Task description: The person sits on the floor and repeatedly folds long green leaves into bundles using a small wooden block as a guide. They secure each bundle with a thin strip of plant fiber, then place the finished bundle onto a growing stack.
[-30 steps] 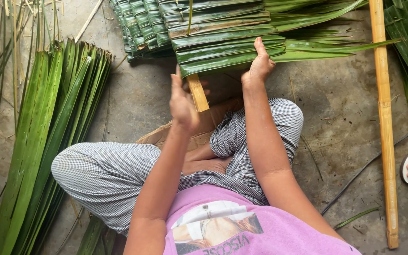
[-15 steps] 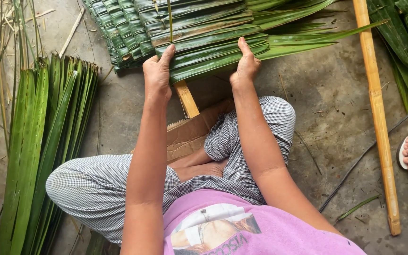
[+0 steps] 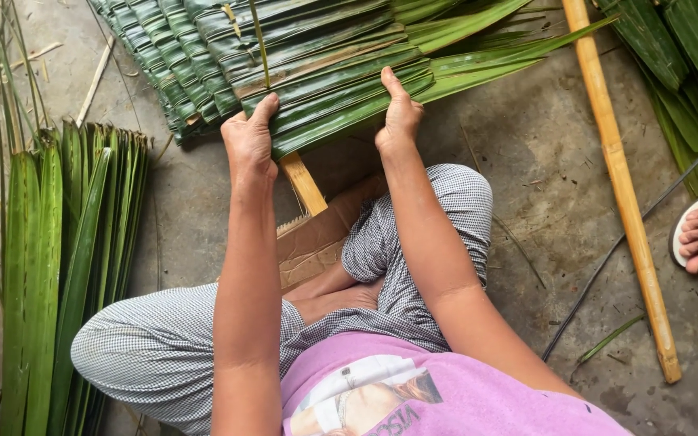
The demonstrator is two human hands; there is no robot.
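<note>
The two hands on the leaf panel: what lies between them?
In the head view, only folded green leaves of the leaf panel lie between the left hand and the right hand.

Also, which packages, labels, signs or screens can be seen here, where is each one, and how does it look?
Cardboard piece: flattened brown packaging, lying on the concrete floor under the person's crossed legs, below the wooden slat; torn corrugated edge.
Shirt print: picture with lettering on the chest of the pink shirt, bottom centre; pale and brown tones.
No signs, screens or stuck-on labels in view.
</note>
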